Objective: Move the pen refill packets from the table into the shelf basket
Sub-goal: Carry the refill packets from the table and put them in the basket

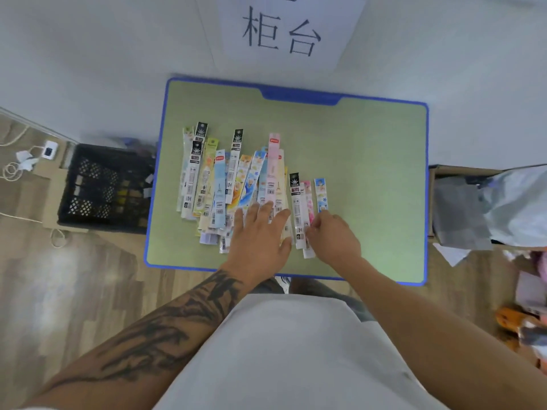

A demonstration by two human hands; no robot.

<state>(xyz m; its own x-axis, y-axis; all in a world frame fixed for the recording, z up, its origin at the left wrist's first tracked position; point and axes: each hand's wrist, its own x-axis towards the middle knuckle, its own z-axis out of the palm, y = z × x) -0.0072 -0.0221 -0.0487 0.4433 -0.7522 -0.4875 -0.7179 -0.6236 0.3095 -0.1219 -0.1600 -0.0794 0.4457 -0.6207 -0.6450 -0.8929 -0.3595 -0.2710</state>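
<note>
Starting at the left, a black crate [103,187] sits on the floor beside the table [370,161]. On the green top, the packets [236,184] lie fanned side by side, long axes running away from the person, near ends toward the hands. The left hand [260,232] rests flat on the middle of the fan, fingers spread and straight. Just right of it, the right hand [334,235] curls its fingers at the near ends of the last three packets [307,199], seemingly pinching them, so it is nearer these. No shelf basket is identifiable. A wall sign [281,31] reads 柜台; packet print is too small to read.
</note>
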